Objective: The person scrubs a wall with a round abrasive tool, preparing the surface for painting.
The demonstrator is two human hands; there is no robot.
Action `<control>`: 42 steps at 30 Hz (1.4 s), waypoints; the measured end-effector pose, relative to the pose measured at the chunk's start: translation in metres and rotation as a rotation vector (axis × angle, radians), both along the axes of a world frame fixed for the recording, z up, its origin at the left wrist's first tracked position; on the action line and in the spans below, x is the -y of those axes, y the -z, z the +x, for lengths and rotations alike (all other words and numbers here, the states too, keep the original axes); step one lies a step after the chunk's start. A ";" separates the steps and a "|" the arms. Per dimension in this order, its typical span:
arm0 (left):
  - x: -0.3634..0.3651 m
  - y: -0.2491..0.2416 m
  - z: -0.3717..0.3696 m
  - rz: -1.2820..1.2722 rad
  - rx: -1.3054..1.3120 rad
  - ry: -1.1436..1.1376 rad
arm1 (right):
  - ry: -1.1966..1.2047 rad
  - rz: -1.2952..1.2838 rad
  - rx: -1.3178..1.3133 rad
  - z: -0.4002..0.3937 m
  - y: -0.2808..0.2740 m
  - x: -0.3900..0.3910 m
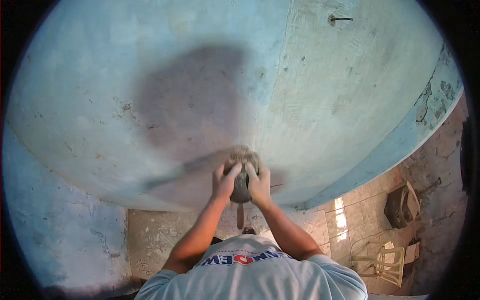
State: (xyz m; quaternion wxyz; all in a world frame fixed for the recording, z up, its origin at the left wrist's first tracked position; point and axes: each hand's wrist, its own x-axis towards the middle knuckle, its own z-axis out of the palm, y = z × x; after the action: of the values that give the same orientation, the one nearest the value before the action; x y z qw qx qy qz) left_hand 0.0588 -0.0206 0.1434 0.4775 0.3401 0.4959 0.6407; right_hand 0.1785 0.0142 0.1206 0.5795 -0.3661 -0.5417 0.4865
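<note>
My left hand (224,182) and my right hand (259,183) grip a dusty, dark, rounded tool (241,187) from its two sides, thumbs lying along its top. Its far end is brown and rough-edged, close against the blue-painted wall (320,95); whether it touches cannot be made out. A narrow brown piece, like a handle, sticks out from the tool toward my chest. The tool's exact kind does not show. Around it the wall is scuffed and scratched, with a paler patch to the right and my shadow to the left.
A metal hook or nail (343,19) juts from the upper wall. At the lower right, a cream plastic chair (385,262) and a dark container (400,205) stand on the tiled floor (357,212). Cracked paint marks the wall's right edge.
</note>
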 end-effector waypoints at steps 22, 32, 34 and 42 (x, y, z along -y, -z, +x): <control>-0.038 -0.105 -0.002 0.152 -0.003 -0.003 | -0.036 0.075 -0.052 -0.003 -0.119 -0.039; 0.010 0.012 0.015 -0.074 0.004 0.022 | 0.054 0.008 -0.030 0.009 0.004 0.004; -0.003 -0.003 0.015 -0.005 -0.022 -0.019 | 0.063 0.052 -0.013 0.008 -0.001 0.001; -0.035 -0.120 -0.001 0.174 -0.009 0.087 | -0.079 0.070 -0.102 0.003 -0.120 -0.037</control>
State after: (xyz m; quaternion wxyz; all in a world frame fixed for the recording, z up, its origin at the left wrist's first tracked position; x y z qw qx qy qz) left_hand 0.0581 0.0148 0.2630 0.4712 0.4044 0.4252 0.6585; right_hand 0.1819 0.0510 0.2409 0.5990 -0.2988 -0.5423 0.5077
